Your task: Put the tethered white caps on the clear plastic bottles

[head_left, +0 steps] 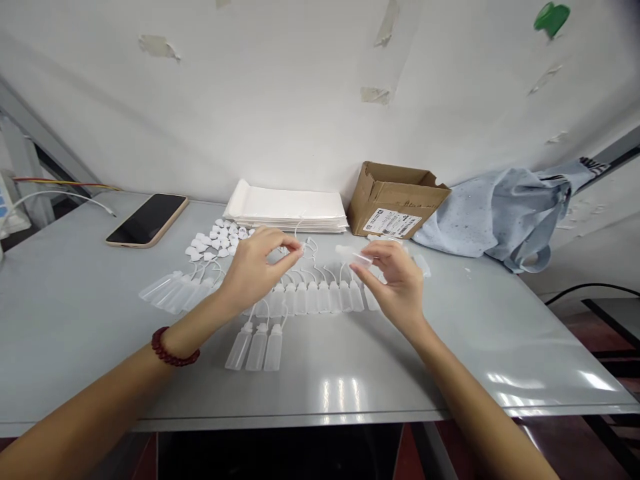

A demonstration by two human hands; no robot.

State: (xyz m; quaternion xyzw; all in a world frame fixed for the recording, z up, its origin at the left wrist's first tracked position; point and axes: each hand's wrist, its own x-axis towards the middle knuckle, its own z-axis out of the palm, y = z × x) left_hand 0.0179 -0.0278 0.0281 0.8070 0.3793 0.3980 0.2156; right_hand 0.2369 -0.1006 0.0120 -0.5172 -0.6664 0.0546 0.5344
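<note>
Bottle [351, 254] lies sideways above the worktop [75, 313], pinched in the right hand [395, 283], its long axis pointing at the nearby left hand [255, 267], which nips a small white piece [301, 247]

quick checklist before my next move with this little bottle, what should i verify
1. Right hand grips the small bottle: ok.
2. Left hand pinched shut; what it holds: cannot tell.
3. Held bottle's tip seated: cannot tell.
4. Row of bottles lying orderly on the table: ok.
5. Loose caps near the left hand: ok.
6. Phone apart from the bottles: ok.
</note>
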